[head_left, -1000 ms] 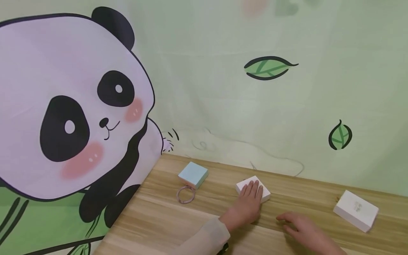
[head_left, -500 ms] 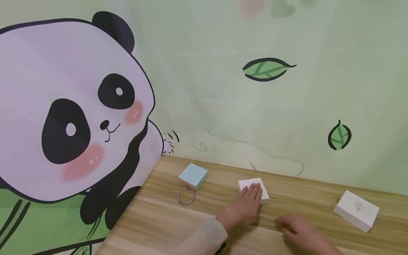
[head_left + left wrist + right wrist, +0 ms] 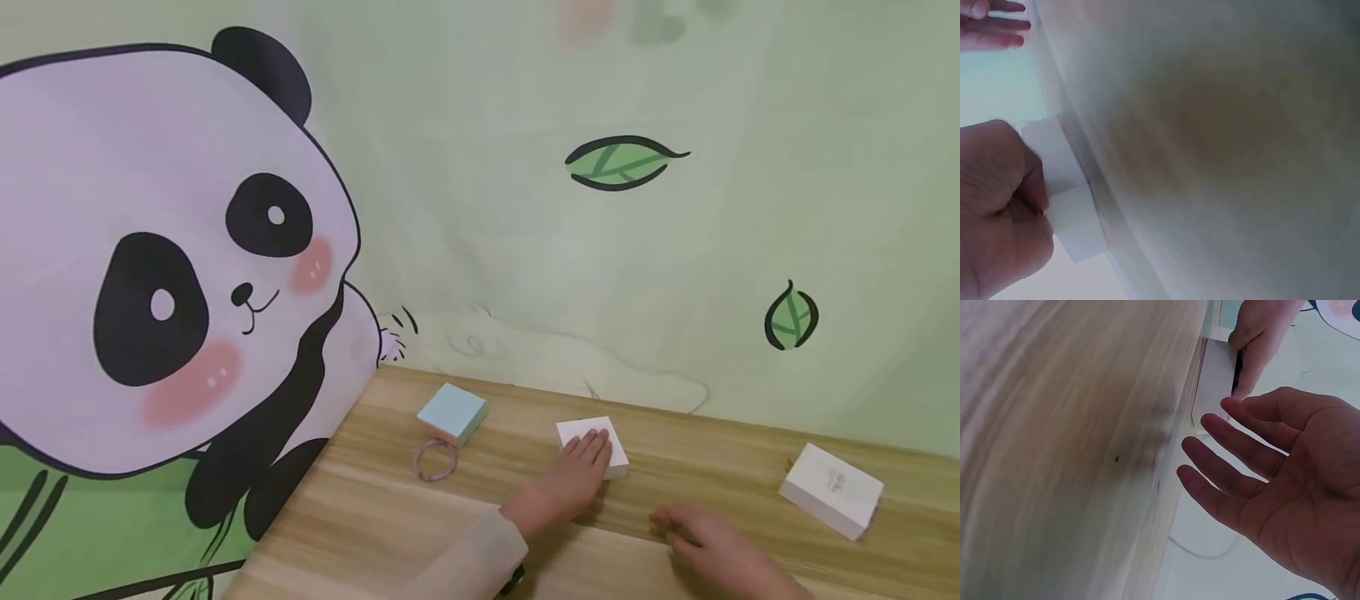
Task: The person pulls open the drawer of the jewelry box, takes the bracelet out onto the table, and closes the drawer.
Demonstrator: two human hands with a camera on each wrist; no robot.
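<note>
My left hand (image 3: 558,492) rests on top of a small white box (image 3: 576,428) near the table's back edge, its fingers laid forward over the lid. In the left wrist view, the heel and thumb side of that hand (image 3: 997,212) come right up to the white box (image 3: 1075,231). To the right of the box, my right hand (image 3: 708,537) hovers over the table with nothing in it. The right wrist view shows its fingers (image 3: 1219,465) spread and slightly bent, with the white box (image 3: 1215,375) beyond them.
A light-blue box (image 3: 453,414) stands at the left back of the wooden table (image 3: 360,500), with a thin pinkish ring (image 3: 416,458) in front of it. Another white box (image 3: 832,487), with a small printed mark, lies at the right. A panda-printed cloth (image 3: 480,208) hangs behind.
Under my left hand the white box has turned slightly clockwise, mostly in the first half second. My right hand has stayed nearly still.
</note>
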